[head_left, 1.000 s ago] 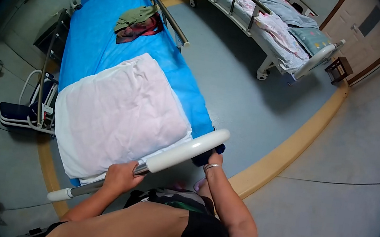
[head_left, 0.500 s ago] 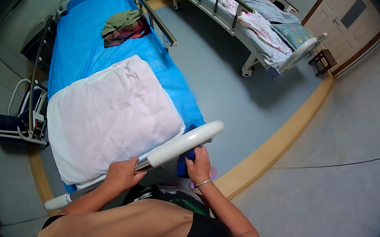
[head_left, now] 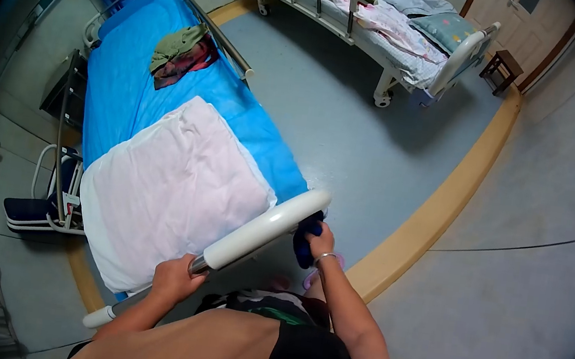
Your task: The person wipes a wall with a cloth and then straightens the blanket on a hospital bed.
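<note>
My left hand (head_left: 176, 281) is wrapped round the metal bar of the bed's footboard (head_left: 270, 228), at the end of its thick white section. A dark blue cloth (head_left: 305, 241) is bunched in my right hand (head_left: 321, 238), which hangs just outside the footboard's right end. Part of the cloth lies against the white rail's end. Right behind the footboard a folded white quilt (head_left: 177, 187) with a pinkish middle rests on the blue-sheeted bed (head_left: 123, 103). Further up lie crumpled green and dark red clothes (head_left: 181, 57).
A second bed (head_left: 365, 30) with side rails, patterned bedding and a green pillow (head_left: 445, 32) stands at the back. Near the door are a small wooden stool (head_left: 501, 71) and a wooden wall skirting (head_left: 443, 207). A navy folding chair (head_left: 33, 211) stands left of the near bed.
My right hand has moved outward to the right with the blue cloth, off the footboard's end. My left hand keeps its hold on the bar. The head view has shifted slightly.
</note>
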### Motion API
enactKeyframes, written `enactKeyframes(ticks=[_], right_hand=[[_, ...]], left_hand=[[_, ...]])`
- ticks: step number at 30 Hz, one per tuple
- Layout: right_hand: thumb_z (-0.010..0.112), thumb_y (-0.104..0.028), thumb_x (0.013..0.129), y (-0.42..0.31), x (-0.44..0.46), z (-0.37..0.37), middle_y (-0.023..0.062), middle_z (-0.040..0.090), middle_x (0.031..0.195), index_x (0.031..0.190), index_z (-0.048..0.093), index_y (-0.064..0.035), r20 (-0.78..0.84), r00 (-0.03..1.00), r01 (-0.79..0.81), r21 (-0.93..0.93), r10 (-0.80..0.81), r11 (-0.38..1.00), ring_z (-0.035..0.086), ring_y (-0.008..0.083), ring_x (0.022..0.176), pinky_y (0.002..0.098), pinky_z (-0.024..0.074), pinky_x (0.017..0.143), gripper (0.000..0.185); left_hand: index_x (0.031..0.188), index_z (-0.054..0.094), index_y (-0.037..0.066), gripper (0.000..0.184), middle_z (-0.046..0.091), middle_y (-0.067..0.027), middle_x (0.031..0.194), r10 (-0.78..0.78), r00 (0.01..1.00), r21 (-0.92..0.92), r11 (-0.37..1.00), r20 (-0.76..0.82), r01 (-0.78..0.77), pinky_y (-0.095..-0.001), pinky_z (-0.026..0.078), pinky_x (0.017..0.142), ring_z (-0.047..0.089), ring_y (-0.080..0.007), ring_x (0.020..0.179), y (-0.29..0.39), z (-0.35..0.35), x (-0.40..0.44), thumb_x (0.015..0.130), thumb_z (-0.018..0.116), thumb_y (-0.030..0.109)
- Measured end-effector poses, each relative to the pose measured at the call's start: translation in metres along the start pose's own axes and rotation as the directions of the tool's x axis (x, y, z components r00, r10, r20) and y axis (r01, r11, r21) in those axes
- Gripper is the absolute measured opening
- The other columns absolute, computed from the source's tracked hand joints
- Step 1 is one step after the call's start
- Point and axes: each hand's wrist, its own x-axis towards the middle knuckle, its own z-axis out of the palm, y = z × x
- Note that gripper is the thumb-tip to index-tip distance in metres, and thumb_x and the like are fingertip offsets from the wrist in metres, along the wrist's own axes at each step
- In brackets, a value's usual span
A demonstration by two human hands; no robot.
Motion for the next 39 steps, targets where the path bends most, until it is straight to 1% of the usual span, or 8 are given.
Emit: enactKeyframes(ticks=[2,6,13,17,24,28,32,39], right_hand=[[0.062,-0.003,0.071,0.009,0.005,-0.003,0.0131,0.059,0.098,0.111,0.052,-0.0031,0.094,0.937,-0.333,0.529,0.336,0.78,0.06,0.0257,0.086,0.0345,0.0486,0.076,0.042],[0.059,0.0,0.078,-0.007,0.018,-0.038,0.0088,0.058,0.1,0.114,0.049,-0.0018,0.125,0.902,-0.179,0.979,0.413,0.097,0.057,0.0195,0.088,0.0312,0.0491,0.076,0.037],[0.064,-0.006,0.066,-0.131,-0.008,-0.088,0.0105,0.06,0.1,0.107,0.058,-0.0072,-0.101,0.947,0.316,0.456,-0.305,0.832,0.058,0.023,0.092,0.0313,0.0446,0.084,0.041],[0.071,-0.018,0.056,-0.21,-0.061,-0.071,0.0077,0.056,0.081,0.097,0.055,-0.0096,0.168,0.492,0.859,0.07,-0.854,0.508,0.055,0.0265,0.08,0.0386,0.0432,0.07,0.045],[0.069,-0.017,0.056,-0.222,-0.078,-0.031,0.0076,0.055,0.078,0.092,0.055,-0.0094,0.255,0.543,0.835,-0.065,-0.8,0.546,0.054,0.0255,0.076,0.0372,0.0407,0.068,0.039],[0.068,-0.021,0.063,-0.19,-0.034,-0.069,0.0102,0.06,0.087,0.095,0.058,-0.0081,-0.16,0.672,0.715,-0.116,-0.723,0.69,0.057,0.0278,0.083,0.0392,0.0435,0.074,0.036],[0.065,-0.026,0.07,-0.148,0.013,-0.092,0.0158,0.062,0.092,0.101,0.058,-0.0051,-0.09,0.954,0.297,0.166,-0.286,0.94,0.059,0.0325,0.084,0.0367,0.0472,0.075,0.037],[0.064,-0.028,0.073,-0.034,0.089,-0.057,0.0142,0.064,0.087,0.096,0.059,0.0018,0.03,0.998,-0.064,0.507,0.056,0.86,0.061,0.0219,0.079,0.0328,0.0472,0.072,0.038]], left_hand=[[0.09,0.059,0.009,0.033,0.062,-0.0126,0.07,-0.002,1.0,0.006,1.0,-0.008,0.002,-0.041,0.046,0.061,0.06,-0.0312,0.068,0.0,0.0,-0.001,0.07,0.065,0.035],[0.088,0.059,0.009,0.033,0.062,-0.0125,0.069,-0.009,1.0,-0.005,1.0,-0.023,0.009,-0.0411,0.047,0.061,0.061,-0.031,0.067,-0.001,0.002,0.001,0.068,0.066,0.035],[0.09,0.06,0.009,0.033,0.062,-0.0129,0.07,0.016,1.0,-0.037,0.999,-0.025,-0.017,-0.041,0.047,0.062,0.061,-0.0311,0.067,-0.007,0.005,0.0,0.069,0.066,0.034],[0.09,0.06,0.009,0.033,0.062,-0.0137,0.071,0.065,0.996,-0.049,0.997,-0.054,-0.068,-0.0421,0.047,0.062,0.061,-0.0318,0.068,-0.006,0.004,0.0,0.069,0.065,0.034],[0.095,0.059,0.01,0.036,0.063,-0.0135,0.074,0.115,0.991,-0.056,0.991,-0.067,-0.119,-0.0427,0.048,0.061,0.061,-0.0324,0.067,-0.007,-0.002,-0.001,0.069,0.065,0.035],[0.102,0.056,0.009,0.044,0.061,-0.0138,0.091,0.106,0.994,-0.124,0.987,-0.006,-0.106,-0.0407,0.048,0.067,0.06,-0.0313,0.081,-0.004,-0.005,-0.001,0.067,0.07,0.031],[0.113,0.047,0.003,0.061,0.05,-0.0175,0.114,0.272,0.933,-0.104,0.947,-0.238,-0.303,-0.0406,0.044,0.081,0.05,-0.0343,0.1,0.004,-0.005,0.003,0.064,0.073,0.028],[0.117,0.042,-0.001,0.067,0.039,-0.0214,0.119,0.671,0.714,-0.051,0.721,-0.201,-0.691,-0.0415,0.038,0.09,0.042,-0.038,0.107,0.112,-0.028,0.051,0.063,0.075,0.021]])
